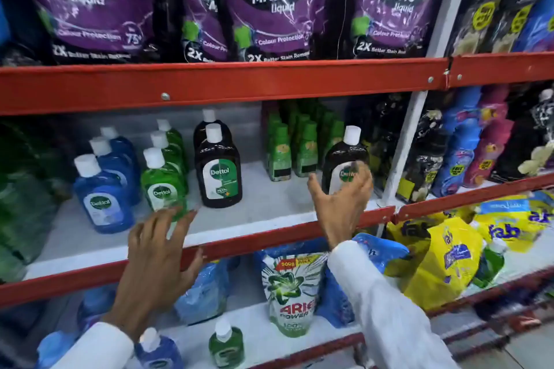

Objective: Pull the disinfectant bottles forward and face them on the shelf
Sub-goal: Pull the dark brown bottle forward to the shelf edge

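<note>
While you stand before the rack, the purple detergent pouches (263,3) fill the whole upper part of the frame, above a red shelf edge (221,84). Below it, the white middle shelf (257,213) crosses the centre of the frame and carries the disinfectant bottles. At centre left stand a row of blue bottles (102,192) and, just beside it, a row of green bottles (162,180). In the middle stands a dark brown bottle (220,171) with its label to the front, one more behind it. At centre right is another dark brown bottle (344,159), near the small green bottles (293,153) at the back.

Your right hand (341,204) has its fingers spread and bent around the label of this right brown bottle; whether it really grips I cannot tell. Your left hand (162,252) is open, fingers spread, its fingertips (183,216) at the base of the front green bottle.
</note>
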A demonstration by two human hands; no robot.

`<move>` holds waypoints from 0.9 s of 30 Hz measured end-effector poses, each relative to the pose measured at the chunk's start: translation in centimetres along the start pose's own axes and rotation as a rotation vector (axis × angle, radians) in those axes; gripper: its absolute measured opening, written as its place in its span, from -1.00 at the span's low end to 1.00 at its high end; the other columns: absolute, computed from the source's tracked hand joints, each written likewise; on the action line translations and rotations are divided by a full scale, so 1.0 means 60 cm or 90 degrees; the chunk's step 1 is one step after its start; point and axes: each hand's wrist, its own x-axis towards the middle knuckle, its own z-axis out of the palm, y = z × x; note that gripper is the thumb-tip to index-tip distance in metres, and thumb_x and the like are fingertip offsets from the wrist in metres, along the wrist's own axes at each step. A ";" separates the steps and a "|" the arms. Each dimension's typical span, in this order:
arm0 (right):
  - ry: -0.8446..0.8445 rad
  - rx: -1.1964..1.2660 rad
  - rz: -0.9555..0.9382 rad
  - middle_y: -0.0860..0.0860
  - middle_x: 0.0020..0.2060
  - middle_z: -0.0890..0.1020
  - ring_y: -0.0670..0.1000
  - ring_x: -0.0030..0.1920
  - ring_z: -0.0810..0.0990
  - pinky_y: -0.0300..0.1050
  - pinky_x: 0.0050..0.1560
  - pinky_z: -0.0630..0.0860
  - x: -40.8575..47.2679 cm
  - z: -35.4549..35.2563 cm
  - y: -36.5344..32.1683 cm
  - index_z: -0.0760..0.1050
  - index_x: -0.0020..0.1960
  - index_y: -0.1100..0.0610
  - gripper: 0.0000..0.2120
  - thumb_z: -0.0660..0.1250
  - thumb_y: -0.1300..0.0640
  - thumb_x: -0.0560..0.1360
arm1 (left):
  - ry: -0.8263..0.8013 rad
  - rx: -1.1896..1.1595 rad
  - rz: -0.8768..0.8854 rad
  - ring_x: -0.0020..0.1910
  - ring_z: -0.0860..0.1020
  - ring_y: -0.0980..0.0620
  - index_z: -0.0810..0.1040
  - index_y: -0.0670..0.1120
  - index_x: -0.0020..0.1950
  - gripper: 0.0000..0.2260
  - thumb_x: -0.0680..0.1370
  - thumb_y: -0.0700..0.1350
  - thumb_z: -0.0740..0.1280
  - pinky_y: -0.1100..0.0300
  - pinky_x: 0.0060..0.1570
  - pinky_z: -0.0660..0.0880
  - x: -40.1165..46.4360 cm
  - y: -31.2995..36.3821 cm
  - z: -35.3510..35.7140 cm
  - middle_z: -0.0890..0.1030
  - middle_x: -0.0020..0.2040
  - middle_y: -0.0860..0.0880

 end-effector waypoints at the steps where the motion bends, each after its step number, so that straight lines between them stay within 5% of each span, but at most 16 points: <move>1: -0.001 -0.012 0.052 0.19 0.41 0.34 0.20 0.40 0.31 0.20 0.42 0.31 0.011 0.007 0.010 0.16 0.46 0.22 -0.01 0.51 -0.24 0.26 | -0.040 -0.006 -0.013 0.24 0.43 -0.24 0.42 -0.07 0.35 -0.41 0.39 0.19 0.17 -0.23 0.18 0.38 0.000 -0.006 0.008 0.51 0.26 -0.19; 5: -0.053 -0.052 0.192 0.29 0.49 0.22 0.26 0.49 0.21 0.15 0.47 0.19 0.044 0.027 0.034 0.00 0.52 0.31 0.25 0.56 -0.32 0.17 | -0.059 0.003 -0.055 0.14 0.49 -0.23 0.48 -0.05 0.28 -0.43 0.36 0.19 0.16 -0.22 0.13 0.42 -0.017 -0.025 0.041 0.58 0.15 -0.16; 9: -0.051 -0.026 0.232 0.30 0.34 0.43 0.32 0.32 0.44 0.18 0.29 0.45 0.053 0.042 0.049 0.11 0.45 0.28 0.15 0.64 -0.15 0.12 | -0.052 -0.003 -0.070 0.05 0.54 -0.19 0.54 -0.02 0.19 -0.51 0.36 0.18 0.19 -0.14 0.07 0.44 -0.033 -0.044 0.049 0.62 0.08 -0.09; 13: -0.018 0.004 0.187 0.26 0.20 0.54 0.30 0.19 0.54 0.15 0.17 0.51 0.018 0.045 0.012 0.24 0.32 0.24 0.00 0.63 -0.13 0.07 | -0.065 -0.025 -0.092 -0.02 0.60 -0.15 0.58 -0.02 0.12 -0.57 0.37 0.16 0.20 -0.02 0.06 0.47 -0.048 -0.069 0.051 0.65 -0.01 -0.06; 20: -0.178 0.058 0.092 0.18 0.08 0.62 0.22 0.08 0.61 0.06 0.06 0.55 -0.103 0.107 -0.140 0.34 0.19 0.22 -0.06 0.62 -0.20 0.00 | -0.031 -0.081 -0.083 0.01 0.57 -0.07 0.57 -0.03 0.19 -0.61 0.45 0.12 0.23 0.13 0.11 0.40 -0.068 -0.107 0.045 0.65 0.02 -0.04; 27: -0.236 0.061 0.130 0.13 0.12 0.59 0.20 0.12 0.61 0.05 0.10 0.56 -0.180 0.157 -0.183 0.29 0.28 0.17 0.00 0.60 -0.20 -0.01 | -0.061 -0.150 -0.041 0.20 0.49 -0.07 0.42 -0.01 0.39 -0.52 0.48 0.07 0.19 0.11 0.38 0.28 -0.086 -0.128 0.048 0.56 0.20 -0.03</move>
